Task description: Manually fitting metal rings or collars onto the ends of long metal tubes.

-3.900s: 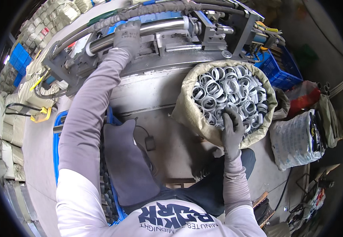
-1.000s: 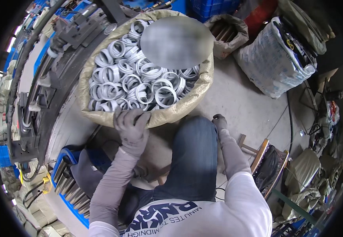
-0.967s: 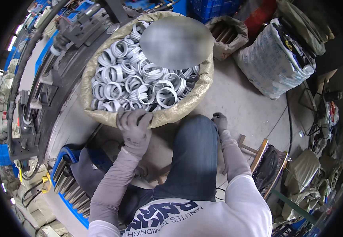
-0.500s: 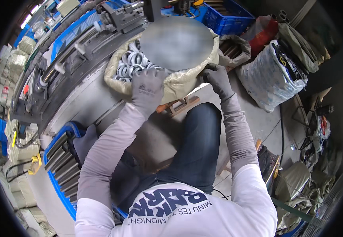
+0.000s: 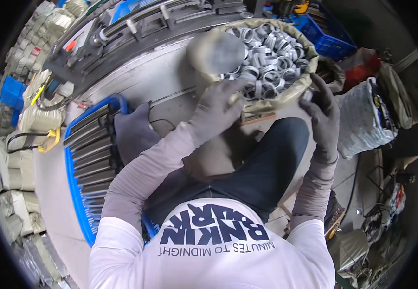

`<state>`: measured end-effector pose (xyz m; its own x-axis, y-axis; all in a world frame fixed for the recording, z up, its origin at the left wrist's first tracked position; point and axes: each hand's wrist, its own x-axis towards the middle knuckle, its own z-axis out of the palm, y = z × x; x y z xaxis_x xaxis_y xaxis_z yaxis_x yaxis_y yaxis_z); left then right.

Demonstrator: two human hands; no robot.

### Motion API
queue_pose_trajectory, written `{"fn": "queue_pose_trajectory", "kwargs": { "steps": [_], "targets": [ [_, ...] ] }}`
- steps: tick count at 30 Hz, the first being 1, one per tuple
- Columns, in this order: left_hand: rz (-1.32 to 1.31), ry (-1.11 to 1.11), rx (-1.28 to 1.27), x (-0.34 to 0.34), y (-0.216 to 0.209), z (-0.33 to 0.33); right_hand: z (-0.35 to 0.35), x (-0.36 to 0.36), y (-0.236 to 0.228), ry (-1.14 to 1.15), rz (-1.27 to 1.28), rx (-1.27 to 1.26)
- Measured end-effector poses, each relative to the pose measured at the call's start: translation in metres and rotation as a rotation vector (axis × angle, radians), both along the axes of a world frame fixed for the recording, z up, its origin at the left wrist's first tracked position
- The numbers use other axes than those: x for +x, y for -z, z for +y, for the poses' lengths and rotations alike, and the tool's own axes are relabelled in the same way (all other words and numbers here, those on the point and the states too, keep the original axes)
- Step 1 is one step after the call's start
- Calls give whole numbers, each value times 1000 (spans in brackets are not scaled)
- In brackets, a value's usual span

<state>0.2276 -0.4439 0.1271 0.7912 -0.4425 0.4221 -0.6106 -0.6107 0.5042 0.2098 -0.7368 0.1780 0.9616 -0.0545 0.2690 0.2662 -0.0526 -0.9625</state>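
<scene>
A pale woven sack [image 5: 286,102] with a rolled rim stands in front of me, filled with grey-white metal rings [image 5: 271,53]. My left hand [image 5: 216,111], in a grey glove, is closed on the sack's near left rim, its fingers curled over the edge and slightly smeared. At the near right side, my right hand [image 5: 325,113], gloved too, has its fingers apart; the forefinger reaches up by the rim and the thumb sits lower. A small pale patch shows by that thumb, too unclear to name. A blurred oval hides the sack's left part.
A long dark metal machine [image 5: 151,29] runs along the back left. Dark tubes fill a blue crate [image 5: 69,159] on the left. Another blue crate [image 5: 331,43] stands at the back right, near a stuffed white sack [image 5: 363,123]. A wooden stand [image 5: 259,118] shows under the ring sack.
The view has swung left, so the sack sits farther right in the picture and more rings show. My right hand's fingers have spread from their closed hold at the rim.
</scene>
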Motion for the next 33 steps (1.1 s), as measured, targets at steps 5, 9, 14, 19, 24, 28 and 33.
{"fn": "queue_pose_trajectory", "kwargs": {
  "steps": [5, 9, 14, 19, 24, 28, 33],
  "targets": [
    [706, 108, -625, -60, -49, 31, 95, -31, 10, -580, -5, 53],
    [884, 165, -720, -68, -53, 53, 128, -36, 13, -674, 23, 121],
    [786, -3, -860, -92, -28, 70, 142, -33, 10, -318, -482, -495],
    [722, 18, -922, -90, -14, 70, 157, -22, 28, -594, -378, -301],
    [794, 109, -1148, -99, 6, 103, 190, -16, 28, -666, -432, -331],
    [-46, -320, -442, -97, 7, 194, 190, -1, 42, -609, -145, -179],
    [-64, -873, 511, -137, 79, 440, 192, 19, 37, -595, 249, 213]
  ]
}}
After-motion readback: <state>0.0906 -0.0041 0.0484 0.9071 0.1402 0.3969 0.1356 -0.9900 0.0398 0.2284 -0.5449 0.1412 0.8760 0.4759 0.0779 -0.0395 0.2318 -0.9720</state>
